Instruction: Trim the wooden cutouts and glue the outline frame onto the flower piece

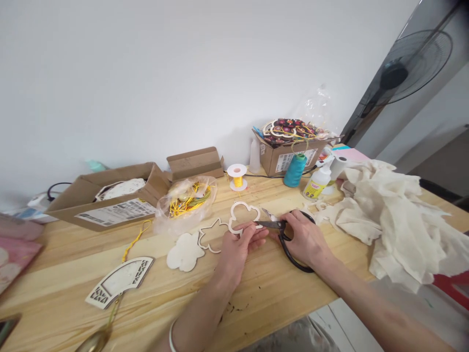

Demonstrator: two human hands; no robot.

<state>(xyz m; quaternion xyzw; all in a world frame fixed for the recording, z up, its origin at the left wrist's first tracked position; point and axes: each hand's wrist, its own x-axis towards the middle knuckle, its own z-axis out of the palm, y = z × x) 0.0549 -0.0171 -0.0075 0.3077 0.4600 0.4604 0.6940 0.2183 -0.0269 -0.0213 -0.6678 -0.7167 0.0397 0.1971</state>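
My left hand (240, 249) is closed on a pale wooden cloud-shaped frame (232, 215), holding it up off the table. Black-handled scissors (286, 244) are in my right hand (306, 237), their blades pointing left against the frame's lower right edge. Whether the blades are apart, I cannot tell. Left of my left hand, a thin star-and-moon outline (205, 233) lies beside a solid cream flower-like piece (183, 252). A fan-shaped wooden piece (120, 278) with a yellow cord (135, 242) rests farther left.
Cartons (106, 210) stand along the wall, near a plastic bag of yellow cords (186, 200). Farther right are a yellow thread spool (237, 178), a teal thread cone (295, 171), a glue bottle (317, 183) and a filled box (282, 156). Crumpled cream cloth (388, 210) covers the right side.
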